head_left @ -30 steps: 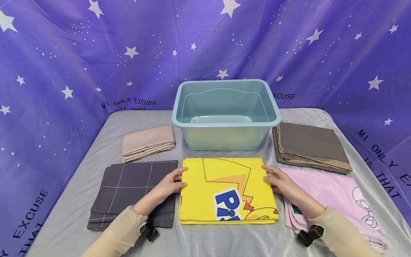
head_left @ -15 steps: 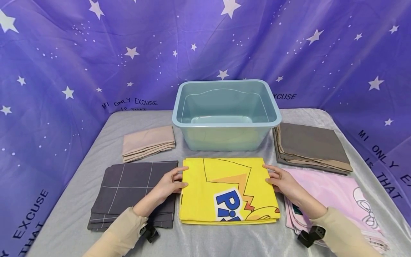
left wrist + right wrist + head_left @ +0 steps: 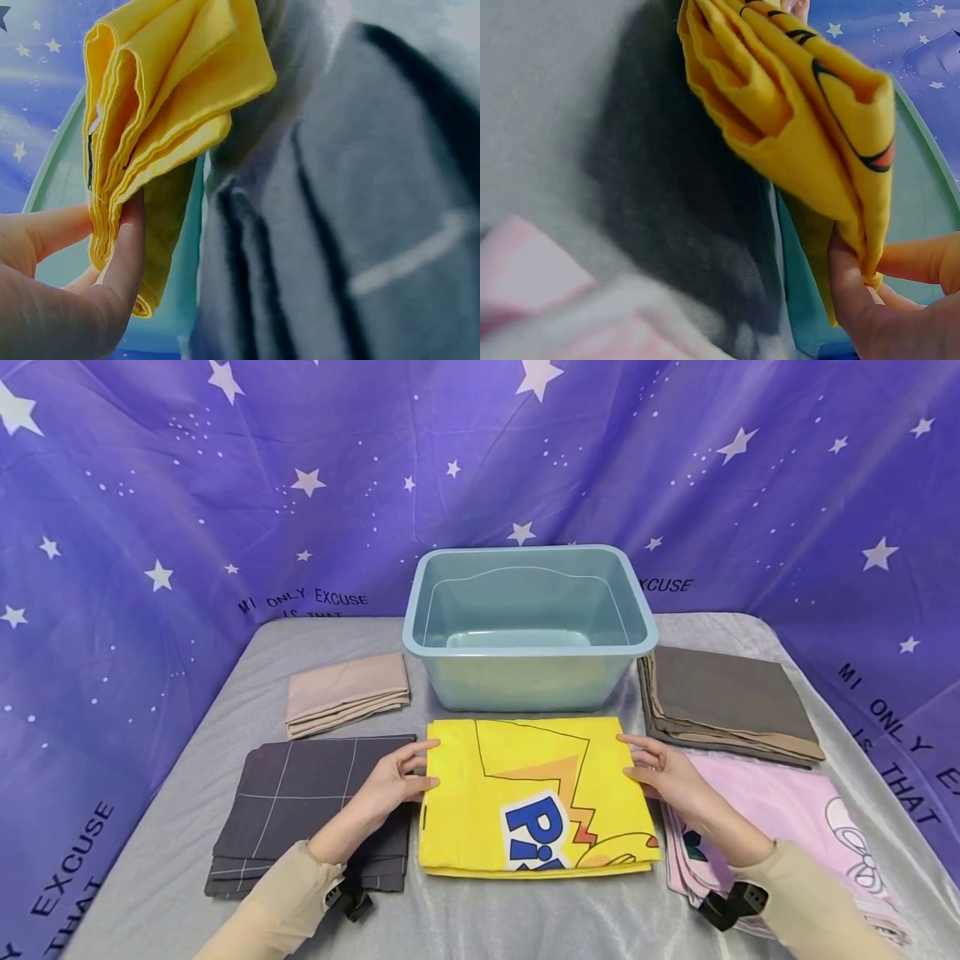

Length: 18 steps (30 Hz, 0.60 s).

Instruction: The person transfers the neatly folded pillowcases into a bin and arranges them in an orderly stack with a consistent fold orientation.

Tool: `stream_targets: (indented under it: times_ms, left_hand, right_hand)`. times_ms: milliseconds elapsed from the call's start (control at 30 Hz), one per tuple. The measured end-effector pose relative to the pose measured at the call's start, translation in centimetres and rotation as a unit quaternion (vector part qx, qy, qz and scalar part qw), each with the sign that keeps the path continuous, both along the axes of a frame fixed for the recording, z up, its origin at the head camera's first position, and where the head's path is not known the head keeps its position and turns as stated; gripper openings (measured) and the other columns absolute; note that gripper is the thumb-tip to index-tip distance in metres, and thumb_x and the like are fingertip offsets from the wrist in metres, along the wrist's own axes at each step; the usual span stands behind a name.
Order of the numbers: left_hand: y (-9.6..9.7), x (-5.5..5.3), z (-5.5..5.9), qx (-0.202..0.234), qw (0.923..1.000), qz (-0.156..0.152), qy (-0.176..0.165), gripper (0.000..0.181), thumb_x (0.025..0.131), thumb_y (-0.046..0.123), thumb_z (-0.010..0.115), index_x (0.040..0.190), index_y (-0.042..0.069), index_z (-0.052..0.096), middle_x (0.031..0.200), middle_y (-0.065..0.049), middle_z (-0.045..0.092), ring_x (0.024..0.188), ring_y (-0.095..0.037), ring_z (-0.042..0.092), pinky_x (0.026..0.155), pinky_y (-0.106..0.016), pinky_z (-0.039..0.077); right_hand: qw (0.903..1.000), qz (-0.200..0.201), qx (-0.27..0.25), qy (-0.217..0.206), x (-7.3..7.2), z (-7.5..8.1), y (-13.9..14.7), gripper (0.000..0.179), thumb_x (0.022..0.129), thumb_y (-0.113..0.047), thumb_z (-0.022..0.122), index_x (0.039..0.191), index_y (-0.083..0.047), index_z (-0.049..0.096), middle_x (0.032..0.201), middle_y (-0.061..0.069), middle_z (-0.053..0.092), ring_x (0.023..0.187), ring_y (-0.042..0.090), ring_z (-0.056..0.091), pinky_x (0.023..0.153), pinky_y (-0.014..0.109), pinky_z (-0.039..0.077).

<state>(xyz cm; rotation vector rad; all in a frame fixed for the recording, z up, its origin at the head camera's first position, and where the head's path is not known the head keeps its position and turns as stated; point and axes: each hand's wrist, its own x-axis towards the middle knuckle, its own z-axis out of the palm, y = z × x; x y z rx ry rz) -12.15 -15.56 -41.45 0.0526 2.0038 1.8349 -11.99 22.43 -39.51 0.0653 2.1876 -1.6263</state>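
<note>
A folded yellow cloth (image 3: 536, 802) with a cartoon print and blue letters is held between both hands, in front of the basin. At its left edge the left hand (image 3: 390, 785) pinches the stacked layers between thumb and fingers; the left wrist view shows that hand (image 3: 75, 277) and the layers of yellow cloth (image 3: 161, 97) fanning out. The right hand (image 3: 671, 781) grips the opposite edge likewise. In the right wrist view, fingers of the right hand (image 3: 907, 300) close on the yellow cloth (image 3: 810, 142), whose front part hangs above the grey surface.
Behind the yellow cloth stands a light blue plastic basin (image 3: 528, 681). Left lie a folded beige cloth (image 3: 347, 689) and a dark checked cloth (image 3: 300, 802). Right lie a folded brown cloth (image 3: 727, 697) and a pink one (image 3: 787, 827). A starry purple curtain (image 3: 480, 452) hangs behind.
The yellow cloth has risen slightly off the table and shifted a little toward the basin, with both hands moving along with it. The other cloths and the basin stay put.
</note>
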Motion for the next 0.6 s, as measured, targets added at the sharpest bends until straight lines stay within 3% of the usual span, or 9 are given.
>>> stream_targets:
  times_ms: [333,600]
  left_hand:
    - [-0.3,-0.1,1.2,0.012,0.9999,0.002,0.007,0.057,0.081,-0.001,0.059,0.133,0.009,0.038,0.114,-0.017,0.054,0.072,-0.015,0.061,0.065,-0.032,0.051]
    - [-0.4,0.0,2.4,0.037,0.9993,0.009,0.001,0.058,0.081,-0.003,0.059,0.133,0.01,0.038,0.114,-0.015,0.054,0.076,-0.016,0.062,0.068,-0.034,0.051]
  right_hand:
    - [0.9995,-0.02,-0.026,-0.001,0.2,1.1,-0.1,0.057,0.088,-0.012,0.053,0.138,-0.005,0.026,0.133,0.025,0.034,0.088,0.004,0.058,0.076,0.028,0.049]
    - [0.998,-0.026,-0.056,0.012,0.2,2.0,0.0,0.058,0.087,-0.012,0.055,0.137,-0.004,0.028,0.12,0.011,0.047,0.089,0.005,0.059,0.076,0.028,0.049]
